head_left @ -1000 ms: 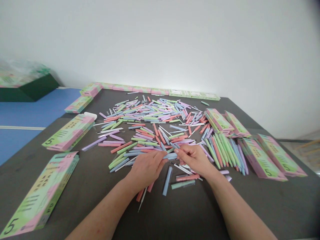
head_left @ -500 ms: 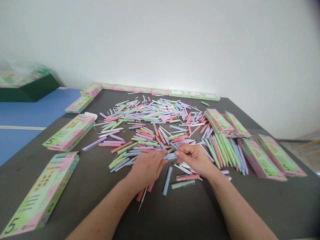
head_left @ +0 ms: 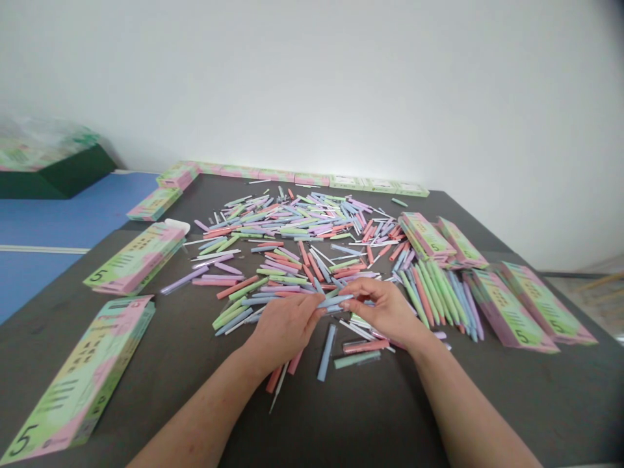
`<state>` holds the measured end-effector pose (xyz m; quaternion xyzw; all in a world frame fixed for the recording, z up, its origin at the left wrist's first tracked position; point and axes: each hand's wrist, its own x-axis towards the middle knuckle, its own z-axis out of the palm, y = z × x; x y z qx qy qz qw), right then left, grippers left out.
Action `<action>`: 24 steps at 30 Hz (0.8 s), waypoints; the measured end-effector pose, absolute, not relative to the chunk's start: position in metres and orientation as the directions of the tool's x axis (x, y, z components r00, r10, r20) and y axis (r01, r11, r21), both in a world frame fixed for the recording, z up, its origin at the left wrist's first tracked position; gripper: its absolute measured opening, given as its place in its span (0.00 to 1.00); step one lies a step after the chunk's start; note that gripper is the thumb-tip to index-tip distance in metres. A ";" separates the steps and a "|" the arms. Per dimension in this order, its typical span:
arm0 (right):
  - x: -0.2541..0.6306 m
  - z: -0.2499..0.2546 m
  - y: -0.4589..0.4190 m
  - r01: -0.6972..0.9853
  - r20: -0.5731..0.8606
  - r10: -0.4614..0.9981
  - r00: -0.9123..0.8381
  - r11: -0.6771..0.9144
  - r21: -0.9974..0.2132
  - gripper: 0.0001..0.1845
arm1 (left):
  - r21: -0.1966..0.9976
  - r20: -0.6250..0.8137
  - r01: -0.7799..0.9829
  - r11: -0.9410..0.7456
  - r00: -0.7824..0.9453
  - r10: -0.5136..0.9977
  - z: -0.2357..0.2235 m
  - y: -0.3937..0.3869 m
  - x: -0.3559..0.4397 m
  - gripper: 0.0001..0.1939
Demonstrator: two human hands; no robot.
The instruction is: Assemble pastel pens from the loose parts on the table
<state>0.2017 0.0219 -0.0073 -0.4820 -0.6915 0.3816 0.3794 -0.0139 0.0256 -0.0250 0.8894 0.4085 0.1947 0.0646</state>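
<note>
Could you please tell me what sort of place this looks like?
Probably a small packing workspace: pastel pens lie heaped on a dark table, with matching printed boxes along its edges.

**Bright, soft light through a bowed wide-angle view**

The white wall is evenly lit and nearly washed out, with no light source in view. Shadows on the bench stay faint and soft. Its edges bow toward the frame sides, the top right corner darkens, and the far pens look slightly soft.

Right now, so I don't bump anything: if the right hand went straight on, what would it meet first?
The pale blue pen right at the right hand, seemingly already pinched; the left hand lies just beyond.
</note>
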 end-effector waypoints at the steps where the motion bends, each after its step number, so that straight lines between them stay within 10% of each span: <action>1: 0.201 -0.008 0.022 0.375 0.137 0.959 -0.248 0.226 -0.899 0.07 | 0.269 0.305 0.698 -0.664 0.592 0.746 -0.026 0.025 -0.014 0.13; 7: 0.197 -0.010 0.022 0.443 0.071 0.959 -0.273 0.191 -0.876 0.25 | 0.249 0.342 0.680 -0.690 0.605 0.719 -0.028 0.025 -0.013 0.13; 17: 0.199 -0.008 0.023 0.394 0.169 0.956 -0.242 0.256 -0.883 0.08 | 0.262 0.276 0.712 -0.652 0.592 0.757 -0.024 0.026 -0.014 0.14; 24: 0.196 -0.011 0.022 0.440 0.063 0.957 -0.284 0.189 -0.878 0.24 | 0.249 0.304 0.693 -0.677 0.608 0.734 -0.026 0.025 -0.013 0.14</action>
